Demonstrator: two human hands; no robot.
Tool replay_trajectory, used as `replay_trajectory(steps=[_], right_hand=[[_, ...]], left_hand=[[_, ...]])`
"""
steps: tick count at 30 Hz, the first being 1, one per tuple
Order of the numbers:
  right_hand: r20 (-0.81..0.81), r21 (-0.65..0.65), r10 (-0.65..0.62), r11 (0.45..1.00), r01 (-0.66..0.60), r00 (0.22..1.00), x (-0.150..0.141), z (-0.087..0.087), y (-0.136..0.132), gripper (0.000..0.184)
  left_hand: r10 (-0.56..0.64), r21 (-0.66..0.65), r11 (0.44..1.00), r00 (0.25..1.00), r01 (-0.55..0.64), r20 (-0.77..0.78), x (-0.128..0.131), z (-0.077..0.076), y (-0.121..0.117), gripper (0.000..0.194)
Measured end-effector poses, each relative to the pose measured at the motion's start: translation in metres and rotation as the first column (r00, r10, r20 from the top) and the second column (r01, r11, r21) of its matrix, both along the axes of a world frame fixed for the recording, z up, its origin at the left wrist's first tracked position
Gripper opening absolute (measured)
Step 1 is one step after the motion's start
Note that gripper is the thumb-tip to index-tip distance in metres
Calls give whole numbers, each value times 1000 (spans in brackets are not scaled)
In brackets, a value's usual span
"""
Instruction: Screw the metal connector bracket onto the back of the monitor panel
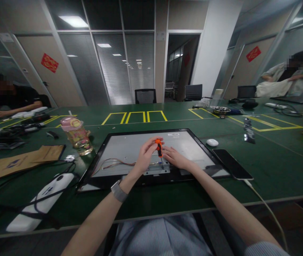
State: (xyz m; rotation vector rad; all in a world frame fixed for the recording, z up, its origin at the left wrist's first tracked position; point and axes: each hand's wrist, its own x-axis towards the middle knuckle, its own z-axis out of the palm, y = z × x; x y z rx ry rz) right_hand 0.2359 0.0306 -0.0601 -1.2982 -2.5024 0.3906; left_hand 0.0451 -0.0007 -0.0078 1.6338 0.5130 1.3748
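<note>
An orange and black screwdriver (159,148) stands nearly upright, its tip down at a metal bracket (155,170) near the front edge of a flat display panel (124,142). My left hand (146,153) has its fingers closed round the screwdriver's handle. Just right of the tool, my right hand (176,158) lies with fingers stretched out toward the shaft, low over the panel's grey metal back; whether it touches the shaft is unclear. Thin coloured wires (116,161) run across the panel to the bracket from the left.
Left of the panel stand a pink-lidded drink bottle (76,137), a brown paper bag (26,160) and a white power bank-like device (43,202) with black cables. On the right lie a phone (232,163) on a cable and a white earbud case (212,142). Two people sit farther off.
</note>
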Motion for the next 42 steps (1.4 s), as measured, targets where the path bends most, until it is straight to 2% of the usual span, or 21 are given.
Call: replay_trajectory(steps=[3,5,6,7,8,10,11,12,13,14,18,22,24,26,30,31,33,36,42], right_hand=[[-8,2,-1,1000,1,1000,0,0,0,44],[-8,11,-1,1000,1,1000,0,-1,0,44],[-7,17,-1,1000,2,1000,0,-2,0,44],[-4,23,-3,1000,4,1000,0,-2,0,44],[-2,25,-7,1000,8,1000,0,-3,0,44],[3,21,-14,1000,14,1000,-1,-3,1,43],[6,18,-18,1000,18,1000,-1,-3,1,43],[10,17,-20,1000,20,1000,-1,-3,1,43],[14,18,-19,1000,19,1000,-1,-2,1,42],[19,21,-17,1000,16,1000,-1,-2,0,42],[25,36,-11,999,10,1000,-1,-1,-1,40],[8,26,-14,1000,13,1000,1,-3,0,42],[-3,28,-10,1000,10,1000,1,-3,1,42],[-6,35,-7,999,7,1000,1,-3,1,42],[9,33,2,999,-2,1000,0,-1,-1,41],[11,33,6,999,-7,1000,0,-1,-1,40],[1,39,9,999,-9,1000,0,-1,-1,39],[-15,50,3,999,-2,1000,1,-6,2,38],[-18,77,-9,997,11,1000,3,-13,6,39]], left_hand=[[12,59,998,999,-9,-47,0,3,-4,31],[143,210,971,980,-112,-140,-2,5,-7,29],[259,334,923,950,-191,-173,-4,7,-8,27],[376,486,840,904,-241,-203,-6,8,-9,26],[487,627,733,847,-264,-214,-8,9,-10,25],[655,843,491,732,-222,-188,-12,12,-12,27],[700,903,394,692,-170,-175,-14,13,-12,28],[730,936,329,662,-124,-169,-14,15,-13,31],[744,952,294,646,-85,-172,-15,16,-14,34],[748,958,282,638,-58,-182,-14,16,-14,37],[729,953,301,651,-27,-212,-10,14,-14,43],[738,955,283,656,-89,-158,-10,8,-13,36],[732,943,309,663,-122,-155,-11,9,-13,32],[697,913,387,689,-129,-198,-11,10,-16,32],[544,793,603,772,-88,-328,-8,14,-20,40],[515,762,642,786,-89,-342,-7,14,-20,42],[488,727,679,803,-103,-342,-5,12,-19,41],[508,735,668,793,-117,-335,-6,10,-15,38],[604,814,579,698,-53,-384,-9,10,-13,46]])
